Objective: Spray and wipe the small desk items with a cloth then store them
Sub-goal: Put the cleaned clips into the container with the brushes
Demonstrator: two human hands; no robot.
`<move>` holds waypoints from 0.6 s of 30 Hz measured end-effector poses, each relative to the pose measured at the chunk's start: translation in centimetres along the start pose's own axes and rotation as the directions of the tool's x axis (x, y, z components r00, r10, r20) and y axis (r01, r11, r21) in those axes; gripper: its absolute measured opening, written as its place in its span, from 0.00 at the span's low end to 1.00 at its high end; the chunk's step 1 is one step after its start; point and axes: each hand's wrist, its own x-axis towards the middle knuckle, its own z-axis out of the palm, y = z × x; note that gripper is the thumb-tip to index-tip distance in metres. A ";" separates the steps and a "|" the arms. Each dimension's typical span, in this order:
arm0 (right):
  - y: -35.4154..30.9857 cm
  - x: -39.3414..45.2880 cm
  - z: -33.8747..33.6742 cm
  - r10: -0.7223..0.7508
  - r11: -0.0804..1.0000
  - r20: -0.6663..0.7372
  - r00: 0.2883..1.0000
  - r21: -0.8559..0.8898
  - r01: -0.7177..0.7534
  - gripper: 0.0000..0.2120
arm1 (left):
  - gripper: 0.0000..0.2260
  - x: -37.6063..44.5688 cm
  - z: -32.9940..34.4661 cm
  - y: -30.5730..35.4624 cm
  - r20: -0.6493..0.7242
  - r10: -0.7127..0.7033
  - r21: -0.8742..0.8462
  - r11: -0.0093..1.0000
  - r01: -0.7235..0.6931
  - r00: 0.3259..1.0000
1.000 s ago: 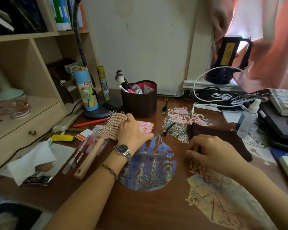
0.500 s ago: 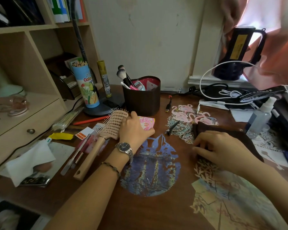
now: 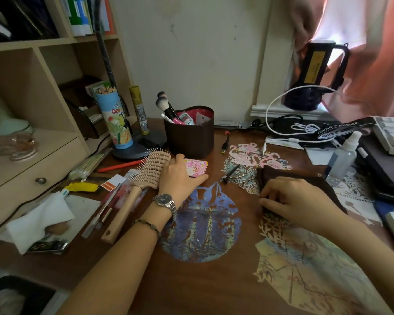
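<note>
Brown cloth (image 3: 289,178) lying on wooden desk (image 3: 214,287), right of centre; right hand (image 3: 298,201) resting on its near edge, curled fingers gripping fabric. Left hand (image 3: 180,178) closing round pink patterned case (image 3: 197,170), thumb along near side, case sitting flat on desk just in front of dark brown holder (image 3: 190,133) containing makeup brushes. Beige hairbrush (image 3: 137,189) lying touching left hand's outer side. Clear spray bottle (image 3: 344,155) standing upright beyond cloth, near keyboard (image 3: 391,135).
</note>
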 end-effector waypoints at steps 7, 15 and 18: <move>-0.1 -1.1 -0.8 0.040 0.999 -0.002 0.999 0.002 -0.040 0.05 | 0.30 -0.9 -1.1 0.1 0.001 0.171 -0.213 0.963 -0.167 0.985; -0.2 -2.5 -1.5 0.037 0.999 -0.047 0.998 -0.008 -0.037 0.04 | 0.20 -1.8 -0.2 3.0 0.062 0.319 -0.222 0.928 -0.299 0.946; 0.1 -2.8 -1.7 0.035 0.999 -0.056 0.998 0.015 -0.035 0.05 | 0.17 -1.7 1.0 3.6 0.033 0.320 -0.141 0.939 -0.313 0.947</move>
